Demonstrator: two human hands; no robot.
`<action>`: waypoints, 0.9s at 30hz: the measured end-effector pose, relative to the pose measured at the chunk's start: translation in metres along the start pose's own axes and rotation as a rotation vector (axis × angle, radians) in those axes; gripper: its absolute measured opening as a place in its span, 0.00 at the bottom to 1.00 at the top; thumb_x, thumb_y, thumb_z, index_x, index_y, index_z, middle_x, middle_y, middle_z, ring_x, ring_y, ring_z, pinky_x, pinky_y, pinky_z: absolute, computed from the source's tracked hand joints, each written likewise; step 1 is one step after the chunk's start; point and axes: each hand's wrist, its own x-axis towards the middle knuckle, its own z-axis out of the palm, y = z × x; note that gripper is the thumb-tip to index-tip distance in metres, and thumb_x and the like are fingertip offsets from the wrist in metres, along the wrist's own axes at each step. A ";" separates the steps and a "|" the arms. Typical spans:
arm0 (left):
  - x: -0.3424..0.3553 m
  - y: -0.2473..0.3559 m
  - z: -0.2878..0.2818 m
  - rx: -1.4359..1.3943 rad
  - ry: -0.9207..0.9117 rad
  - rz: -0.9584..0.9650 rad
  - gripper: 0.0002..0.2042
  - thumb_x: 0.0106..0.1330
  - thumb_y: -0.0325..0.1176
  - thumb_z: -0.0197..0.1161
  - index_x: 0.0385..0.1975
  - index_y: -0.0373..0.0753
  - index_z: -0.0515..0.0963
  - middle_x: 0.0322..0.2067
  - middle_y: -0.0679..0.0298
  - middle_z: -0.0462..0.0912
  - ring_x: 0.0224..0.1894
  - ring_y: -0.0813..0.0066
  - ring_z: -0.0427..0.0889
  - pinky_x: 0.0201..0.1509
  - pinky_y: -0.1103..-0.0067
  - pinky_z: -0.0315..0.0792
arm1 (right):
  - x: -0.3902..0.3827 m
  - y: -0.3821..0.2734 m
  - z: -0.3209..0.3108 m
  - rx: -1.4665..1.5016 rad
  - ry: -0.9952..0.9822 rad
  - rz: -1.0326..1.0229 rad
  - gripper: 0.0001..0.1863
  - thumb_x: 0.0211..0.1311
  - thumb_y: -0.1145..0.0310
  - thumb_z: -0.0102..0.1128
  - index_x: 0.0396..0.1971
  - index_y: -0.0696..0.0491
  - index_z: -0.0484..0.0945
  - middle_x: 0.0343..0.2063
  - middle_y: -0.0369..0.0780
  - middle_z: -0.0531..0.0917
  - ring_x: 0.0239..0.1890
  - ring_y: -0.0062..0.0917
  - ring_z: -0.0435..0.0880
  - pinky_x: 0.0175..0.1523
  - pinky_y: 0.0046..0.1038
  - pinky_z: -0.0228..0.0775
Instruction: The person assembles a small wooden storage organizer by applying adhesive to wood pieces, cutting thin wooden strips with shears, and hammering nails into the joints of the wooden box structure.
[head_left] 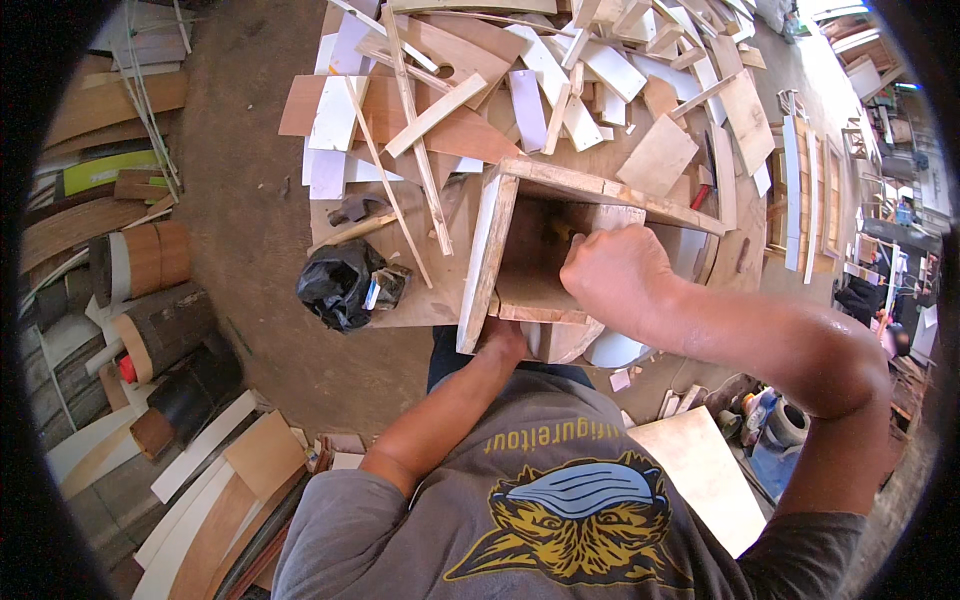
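A rough wooden box frame (480, 260) with an open top stands at the table's near edge, at the centre of the view. My right hand (615, 270) is closed in a fist at the inner board on its right side; what it grips is hidden, and a small yellowish shape shows inside the box just beyond it. My left hand (500, 342) reaches under the near side of the box from below, its fingers hidden behind the wood. A pale curved piece (618, 347) lies under the box's right side.
The worktable (405, 315) carries heaped board offcuts (655, 150), thin strips and a black plastic bag (330, 285). Boards and rolled sheets (150, 340) line the left. At lower right are a pale panel (700, 470) and containers (780, 430); wooden frames (805, 190) stand farther right.
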 end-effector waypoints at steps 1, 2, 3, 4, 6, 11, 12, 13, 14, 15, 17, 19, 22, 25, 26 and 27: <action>0.001 0.000 0.001 0.003 -0.001 0.000 0.25 0.82 0.53 0.46 0.68 0.43 0.69 0.67 0.61 0.74 0.69 0.65 0.72 0.78 0.65 0.63 | 0.002 -0.001 0.003 -0.015 0.003 -0.003 0.07 0.53 0.70 0.65 0.29 0.54 0.89 0.25 0.42 0.89 0.32 0.32 0.92 0.30 0.36 0.82; 0.001 -0.001 0.002 0.003 -0.001 -0.002 0.25 0.82 0.53 0.46 0.68 0.43 0.69 0.67 0.61 0.74 0.69 0.65 0.72 0.78 0.65 0.63 | 0.005 -0.003 0.006 -0.029 0.007 -0.008 0.07 0.52 0.70 0.65 0.29 0.54 0.89 0.24 0.42 0.88 0.31 0.32 0.92 0.29 0.35 0.81; 0.001 -0.001 0.002 0.003 -0.001 -0.001 0.25 0.82 0.53 0.46 0.68 0.43 0.69 0.67 0.61 0.74 0.69 0.65 0.72 0.78 0.64 0.63 | 0.007 -0.005 0.011 -0.029 0.004 -0.008 0.07 0.52 0.70 0.65 0.29 0.54 0.89 0.24 0.42 0.88 0.31 0.32 0.92 0.29 0.35 0.81; 0.001 -0.002 0.003 0.003 -0.001 -0.003 0.25 0.82 0.53 0.46 0.68 0.43 0.69 0.67 0.61 0.74 0.69 0.65 0.72 0.78 0.64 0.63 | 0.009 -0.007 0.017 -0.017 -0.026 -0.063 0.07 0.52 0.70 0.65 0.29 0.54 0.89 0.24 0.42 0.88 0.32 0.32 0.92 0.30 0.36 0.82; 0.001 -0.002 0.004 0.001 -0.002 0.001 0.25 0.82 0.53 0.46 0.68 0.44 0.69 0.67 0.61 0.74 0.69 0.65 0.72 0.78 0.64 0.63 | 0.012 -0.008 0.016 -0.005 -0.058 -0.124 0.07 0.52 0.70 0.65 0.28 0.55 0.89 0.24 0.43 0.89 0.32 0.33 0.92 0.30 0.37 0.82; 0.000 0.000 0.006 -0.007 -0.003 0.006 0.25 0.82 0.54 0.46 0.68 0.44 0.69 0.67 0.61 0.74 0.69 0.65 0.72 0.78 0.64 0.63 | 0.021 -0.006 -0.001 0.153 -0.075 0.005 0.07 0.54 0.68 0.65 0.28 0.54 0.89 0.28 0.45 0.90 0.35 0.38 0.93 0.33 0.43 0.84; 0.000 -0.001 0.007 -0.001 -0.004 0.008 0.25 0.82 0.54 0.46 0.68 0.44 0.69 0.67 0.61 0.74 0.69 0.65 0.72 0.78 0.64 0.63 | 0.022 -0.007 0.003 0.153 -0.078 0.008 0.07 0.54 0.68 0.65 0.28 0.54 0.89 0.28 0.45 0.90 0.35 0.38 0.93 0.33 0.43 0.84; 0.000 -0.001 0.008 -0.003 -0.008 0.003 0.25 0.82 0.54 0.46 0.68 0.44 0.69 0.67 0.61 0.74 0.69 0.65 0.72 0.78 0.64 0.63 | 0.023 -0.009 0.010 0.145 -0.105 -0.014 0.07 0.54 0.69 0.65 0.28 0.53 0.90 0.28 0.45 0.91 0.36 0.39 0.93 0.33 0.43 0.84; -0.001 -0.001 0.008 0.000 -0.007 0.006 0.25 0.82 0.54 0.46 0.68 0.44 0.69 0.67 0.61 0.74 0.69 0.65 0.72 0.78 0.64 0.63 | 0.024 -0.011 0.011 0.137 -0.131 -0.036 0.07 0.54 0.69 0.65 0.28 0.51 0.90 0.29 0.45 0.91 0.36 0.40 0.93 0.34 0.43 0.84; -0.001 -0.001 0.008 -0.001 -0.009 0.003 0.25 0.82 0.54 0.46 0.68 0.44 0.69 0.67 0.61 0.74 0.69 0.65 0.72 0.78 0.64 0.63 | 0.025 -0.009 0.009 0.138 -0.133 -0.034 0.07 0.54 0.69 0.65 0.28 0.51 0.90 0.29 0.45 0.91 0.36 0.40 0.93 0.34 0.43 0.84; -0.002 0.001 0.008 -0.002 -0.012 0.009 0.26 0.82 0.54 0.46 0.68 0.44 0.69 0.67 0.61 0.74 0.69 0.64 0.72 0.78 0.64 0.63 | 0.029 -0.004 0.001 0.168 -0.165 -0.017 0.07 0.54 0.70 0.64 0.29 0.51 0.90 0.29 0.45 0.91 0.36 0.40 0.93 0.34 0.44 0.84; -0.002 0.004 0.006 -0.002 -0.009 0.017 0.26 0.82 0.54 0.46 0.68 0.44 0.69 0.67 0.61 0.74 0.69 0.64 0.72 0.78 0.63 0.63 | 0.032 -0.001 -0.007 0.180 -0.122 -0.009 0.07 0.54 0.70 0.64 0.29 0.51 0.90 0.29 0.45 0.91 0.36 0.40 0.93 0.35 0.43 0.85; -0.003 0.002 0.008 0.001 -0.020 0.006 0.26 0.82 0.55 0.46 0.68 0.44 0.69 0.67 0.61 0.74 0.69 0.64 0.72 0.77 0.63 0.63 | 0.031 -0.010 0.011 0.166 -0.108 -0.014 0.07 0.55 0.70 0.64 0.29 0.52 0.90 0.30 0.46 0.91 0.36 0.39 0.93 0.35 0.42 0.85; -0.002 0.004 0.008 -0.002 -0.023 0.007 0.26 0.82 0.55 0.46 0.68 0.44 0.69 0.67 0.61 0.74 0.69 0.64 0.72 0.77 0.63 0.64 | 0.030 -0.008 0.005 0.163 -0.106 -0.019 0.07 0.55 0.70 0.64 0.29 0.53 0.90 0.30 0.47 0.91 0.36 0.39 0.93 0.35 0.41 0.85; -0.002 0.004 0.007 -0.004 -0.021 0.007 0.26 0.82 0.55 0.46 0.68 0.44 0.69 0.67 0.61 0.74 0.69 0.64 0.72 0.77 0.63 0.64 | 0.030 -0.007 0.002 0.189 -0.087 0.012 0.07 0.55 0.70 0.65 0.28 0.53 0.90 0.30 0.47 0.91 0.36 0.39 0.93 0.35 0.41 0.85; -0.002 0.004 0.007 -0.003 -0.021 0.008 0.26 0.82 0.55 0.46 0.68 0.44 0.69 0.67 0.61 0.74 0.69 0.64 0.72 0.77 0.63 0.64 | 0.030 -0.009 0.004 0.189 -0.088 0.008 0.07 0.55 0.70 0.65 0.28 0.53 0.90 0.30 0.47 0.91 0.36 0.39 0.93 0.35 0.41 0.85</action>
